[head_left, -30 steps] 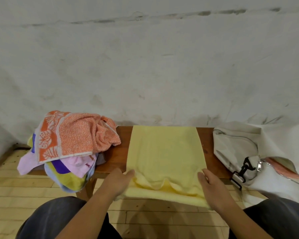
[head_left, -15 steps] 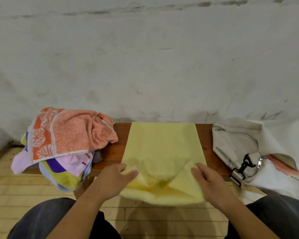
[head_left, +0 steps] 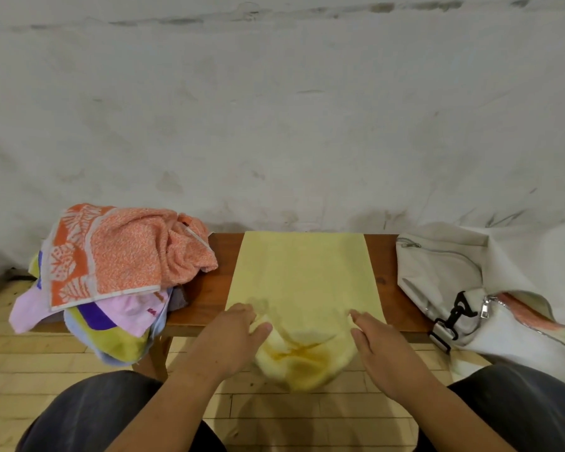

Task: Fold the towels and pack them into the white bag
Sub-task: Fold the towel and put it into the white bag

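A pale yellow towel (head_left: 302, 275) lies flat across the middle of the wooden bench (head_left: 216, 288), its near end bunched and sagging over the front edge. My left hand (head_left: 232, 340) pinches the bunched near-left part of the towel between thumb and fingers. My right hand (head_left: 377, 347) grips the near-right part, fingers curled into the cloth. The white bag (head_left: 454, 282) lies open on the bench's right end, with something orange showing inside. A heap of unfolded towels (head_left: 111, 265), an orange patterned one on top, sits on the left end.
A rough white wall (head_left: 281, 109) rises directly behind the bench. Pale wooden floorboards (head_left: 23, 360) lie below it. My knees in dark trousers (head_left: 88, 409) are at the bottom corners. A black clip hangs from the bag's strap (head_left: 450, 318).
Both hands have drawn the towel's near end inward and upward, so the hanging edge that was spread wide is now gathered into a bunch between them.
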